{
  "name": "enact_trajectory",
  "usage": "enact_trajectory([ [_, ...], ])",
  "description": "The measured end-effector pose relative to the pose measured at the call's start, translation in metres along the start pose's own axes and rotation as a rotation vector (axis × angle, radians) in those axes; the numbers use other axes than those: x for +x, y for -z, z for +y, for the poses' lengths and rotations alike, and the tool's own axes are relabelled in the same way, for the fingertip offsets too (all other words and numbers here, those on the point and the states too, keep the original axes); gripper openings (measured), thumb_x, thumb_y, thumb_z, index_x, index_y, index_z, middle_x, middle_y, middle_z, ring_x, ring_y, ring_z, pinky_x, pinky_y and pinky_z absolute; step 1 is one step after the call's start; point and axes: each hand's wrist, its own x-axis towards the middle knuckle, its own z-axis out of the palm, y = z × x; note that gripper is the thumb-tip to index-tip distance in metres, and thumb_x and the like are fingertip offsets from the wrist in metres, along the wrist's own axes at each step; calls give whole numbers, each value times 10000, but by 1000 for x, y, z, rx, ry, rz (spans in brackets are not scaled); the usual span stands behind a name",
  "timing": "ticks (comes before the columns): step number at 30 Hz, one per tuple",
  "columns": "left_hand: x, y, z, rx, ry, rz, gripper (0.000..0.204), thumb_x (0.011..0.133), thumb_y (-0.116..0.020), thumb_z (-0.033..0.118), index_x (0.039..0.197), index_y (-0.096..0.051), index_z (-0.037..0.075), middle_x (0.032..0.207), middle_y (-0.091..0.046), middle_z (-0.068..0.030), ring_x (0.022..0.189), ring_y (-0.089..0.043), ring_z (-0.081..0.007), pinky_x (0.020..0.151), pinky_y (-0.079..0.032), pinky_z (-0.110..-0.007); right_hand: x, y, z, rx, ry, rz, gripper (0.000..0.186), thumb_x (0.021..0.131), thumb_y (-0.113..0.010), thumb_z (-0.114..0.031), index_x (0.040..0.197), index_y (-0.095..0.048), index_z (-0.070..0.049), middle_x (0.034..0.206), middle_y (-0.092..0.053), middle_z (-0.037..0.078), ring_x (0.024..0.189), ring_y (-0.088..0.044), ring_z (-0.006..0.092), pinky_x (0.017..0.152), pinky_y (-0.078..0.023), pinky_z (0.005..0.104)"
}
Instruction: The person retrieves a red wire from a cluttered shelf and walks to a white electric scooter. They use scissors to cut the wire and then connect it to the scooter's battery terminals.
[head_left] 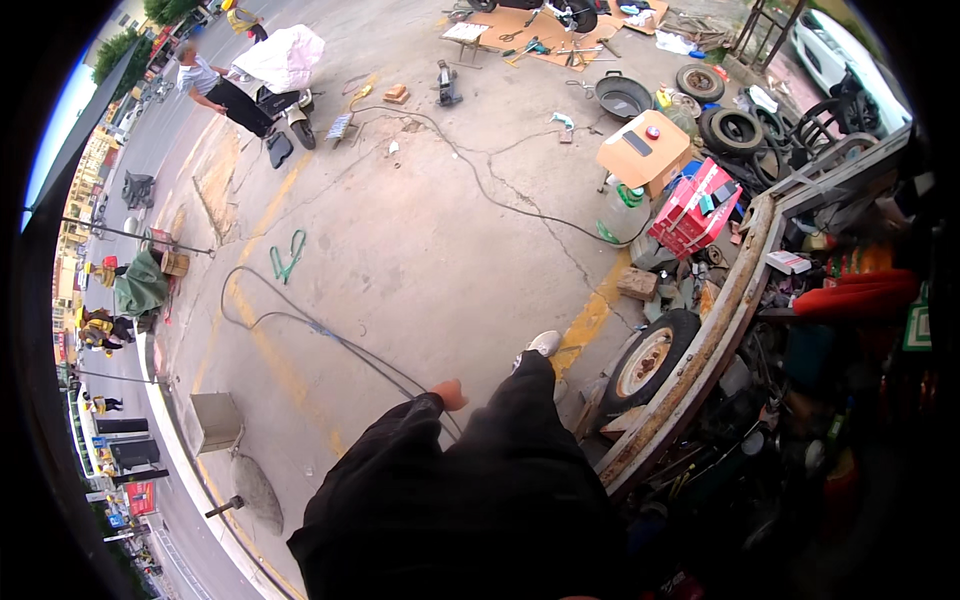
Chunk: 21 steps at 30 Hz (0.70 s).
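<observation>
The thin black rubber hose (345, 342) lies in a long loop on the grey concrete ground (390, 225), left of the middle. It runs toward the person's left hand (451, 394) and goes behind the cuff of the loose black sleeve (385, 440). The hose is just left of the fingers and partly behind them. I cannot tell if they touch, or if the fingers are curled or straight. The right hand is out of view, so I cannot tell about its fingers.

Near the right edge of the ground is a clear plastic jug with a green top (620, 212). What is in it is hard to see. Next to it is a bright red cardboard box (690, 212), with small dark and blue things on top. The flat tan board (622, 152) behind them holds a dark flat thing and a small round red thing. Farther back, near the far right corner, is a round black tub with handles (625, 95). I cannot tell what is inside. By the left edge of the ground is a square grey metal box (215, 421), its inside hidden.
</observation>
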Motion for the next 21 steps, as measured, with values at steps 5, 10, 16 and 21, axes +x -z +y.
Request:
enact_trajectory([
  [5,30,27,-36,-13,-117,62,565,879,-641,386,1241,-641,-48,1229,-664,-304,1175,-633,-432,1020,-497,-488,-115,90,-38,-101,104,409,517,968,-688,-319,1370,-572,-15,1270,-623,178,1081,-621,309,945,-468,436],
  [10,62,100,-9,-124,-261,266,405,925,-594,345,1085,-710,-8,1068,-724,-240,1038,-683,-409,925,-532,-483,-261,110,-146,-243,394,223,534,962,-708,-271,1392,-549,2,1329,-601,203,1152,-624,334,1015,-475,459],
  [16,50,131,-31,-417,-312,265,361,956,-588,326,1097,-712,18,1053,-731,-223,1017,-687,-411,908,-536,-480,-490,-20,-350,288,481,-1549,418,879,-743,-225,1229,-678,-6,1102,-727,191,1043,-684,376,896,-539,421],
  [21,59,73,-207,-351,26,193,337,920,-568,275,1090,-747,46,1016,-743,-211,996,-704,-367,903,-540,-476,-558,-60,-536,438,855,-1673,446,922,-713,-212,1291,-621,22,1198,-692,204,1062,-681,380,917,-539,414],
])
